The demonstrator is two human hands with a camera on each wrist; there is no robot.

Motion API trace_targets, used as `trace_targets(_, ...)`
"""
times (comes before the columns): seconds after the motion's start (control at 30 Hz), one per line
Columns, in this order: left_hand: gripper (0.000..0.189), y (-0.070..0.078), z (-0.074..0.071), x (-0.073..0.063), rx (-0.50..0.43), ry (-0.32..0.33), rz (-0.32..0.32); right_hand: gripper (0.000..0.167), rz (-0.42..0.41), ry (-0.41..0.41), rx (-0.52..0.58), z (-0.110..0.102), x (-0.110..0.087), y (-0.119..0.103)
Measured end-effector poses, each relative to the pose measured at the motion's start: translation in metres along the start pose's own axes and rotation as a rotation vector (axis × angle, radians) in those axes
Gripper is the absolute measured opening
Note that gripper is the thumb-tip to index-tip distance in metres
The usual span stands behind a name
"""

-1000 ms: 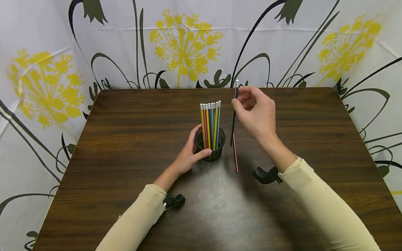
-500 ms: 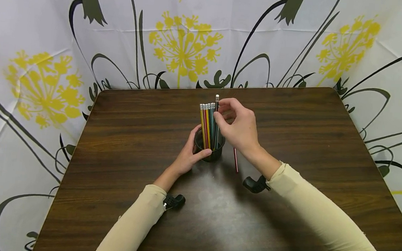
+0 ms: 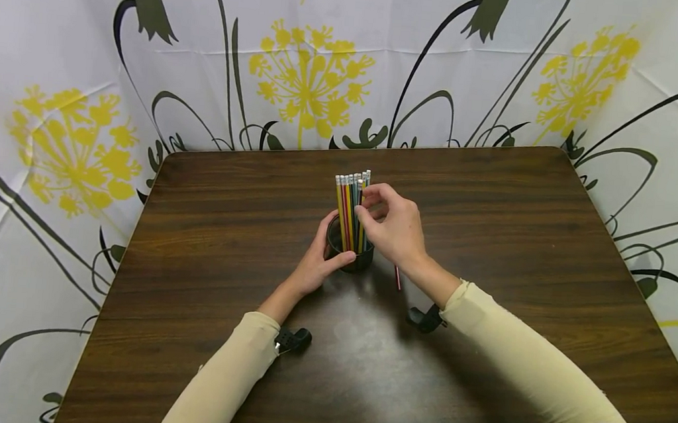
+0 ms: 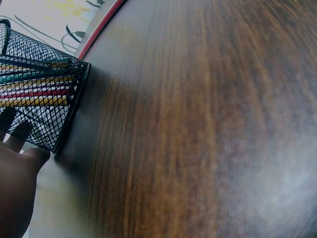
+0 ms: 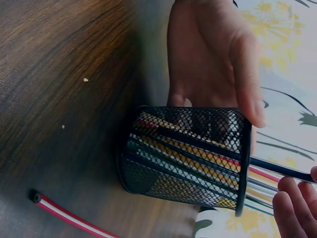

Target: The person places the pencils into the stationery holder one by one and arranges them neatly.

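My left hand grips the side of a black mesh pencil cup, its thumb near the rim. Several pencils in yellow, red and teal stand in the cup, eraser ends up. At the right of the bunch, my right hand pinches a dark pencil near its top. In the right wrist view this dark pencil passes through the rim, and its lower part shows behind the mesh. The left wrist view has the cup's base at the tabletop, with part of the left hand below it.
A red pencil with a white stripe lies on the brown wooden table, right of the cup and partly behind the right hand. Small pale crumbs dot the tabletop. A flower-print cloth hangs behind the table.
The right hand has carried the dark pencil leftward to the cup, then lowered it in among the other pencils. The left hand has stayed on the cup.
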State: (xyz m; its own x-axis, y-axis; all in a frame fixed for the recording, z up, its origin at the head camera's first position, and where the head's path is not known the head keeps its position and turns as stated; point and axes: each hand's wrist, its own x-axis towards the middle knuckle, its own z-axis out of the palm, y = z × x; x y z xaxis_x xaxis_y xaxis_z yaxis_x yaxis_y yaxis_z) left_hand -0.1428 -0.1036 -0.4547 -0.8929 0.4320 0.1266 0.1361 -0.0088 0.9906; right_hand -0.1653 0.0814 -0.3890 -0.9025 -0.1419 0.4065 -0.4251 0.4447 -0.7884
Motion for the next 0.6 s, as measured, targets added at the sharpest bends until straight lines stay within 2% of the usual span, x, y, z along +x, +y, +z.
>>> trace_targets(0.37,0.080,-0.002,0.001,0.000,-0.031,0.001,-0.010,0.024,0.007,-0.010,-0.021,0.006,-0.003,0.008)
trace_targets(0.6,0.080,-0.004,0.001,0.000,-0.055,-0.001,-0.013,0.023,0.039,0.022,-0.054,0.009,0.001,0.011)
